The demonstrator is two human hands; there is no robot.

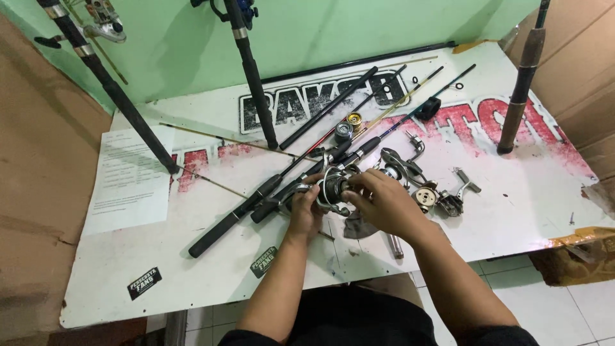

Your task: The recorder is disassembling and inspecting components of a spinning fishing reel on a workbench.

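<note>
Both my hands meet over a fishing reel (331,189) at the middle of a white printed tabletop (211,275). My left hand (303,211) grips the reel's body from the left. My right hand (383,200) closes around its right side, fingers on the spool. The reel sits mounted on a black fishing rod (240,213) that lies diagonally across the table. Loose reel parts (428,195), among them a handle and a round gear piece, lie just right of my right hand.
Several thin rods (359,102) lie fanned toward the back. Upright rods lean at the back left (109,83), centre (253,77) and right (522,90). A paper sheet (128,176) lies at the left; two small spools (348,125) sit behind the reel. Cardboard flanks both sides.
</note>
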